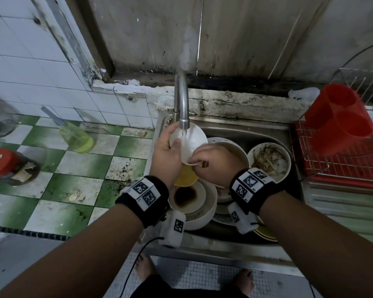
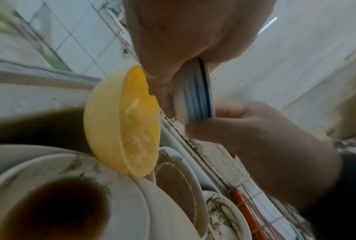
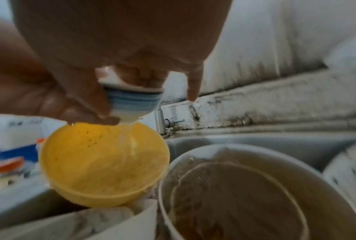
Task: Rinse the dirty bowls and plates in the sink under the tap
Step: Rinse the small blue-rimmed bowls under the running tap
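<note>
Over the sink (image 1: 241,127), both hands, left (image 1: 165,157) and right (image 1: 213,162), grip the white bowl (image 1: 193,136) under the tap (image 1: 184,104).

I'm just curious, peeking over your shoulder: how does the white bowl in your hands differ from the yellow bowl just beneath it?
The white bowl is held up by the left hand and right hand, tilted under the tap with water running over it; the yellow bowl rests on the stacked dishes, in neither hand. The white bowl has blue bands outside and looks clean inside; the yellow bowl is plain with specks and residue. Both are round bowls over the sink.
</note>
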